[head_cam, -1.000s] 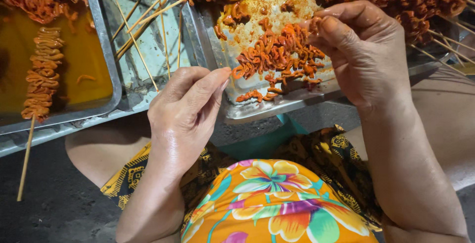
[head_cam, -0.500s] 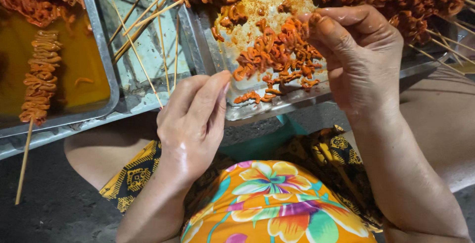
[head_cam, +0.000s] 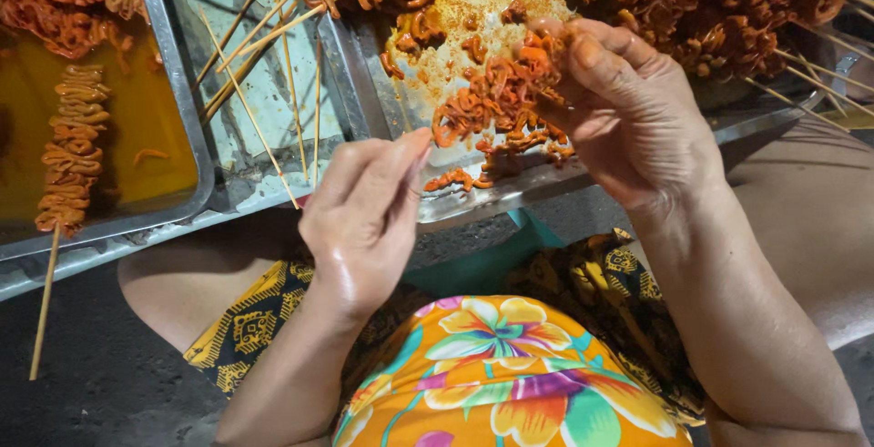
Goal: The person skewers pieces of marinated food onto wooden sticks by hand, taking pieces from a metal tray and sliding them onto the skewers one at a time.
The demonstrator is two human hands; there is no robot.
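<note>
Both hands have lifted a little off the near edge of the metal tray (head_cam: 510, 199): the right hand (head_cam: 628, 110) now pinches a strip of orange meat (head_cam: 533, 55) over the tray's middle, while the left hand (head_cam: 364, 219) rises, fingertips together, apparently on a thin skewer.

Two hands (head_cam: 364, 219) over orange meat (head_cam: 496, 101)

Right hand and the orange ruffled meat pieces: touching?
Touching. The head view shows the right hand with its fingertips pinched directly on a clump of orange ruffled meat pieces above the metal tray, with no gap visible.
</note>
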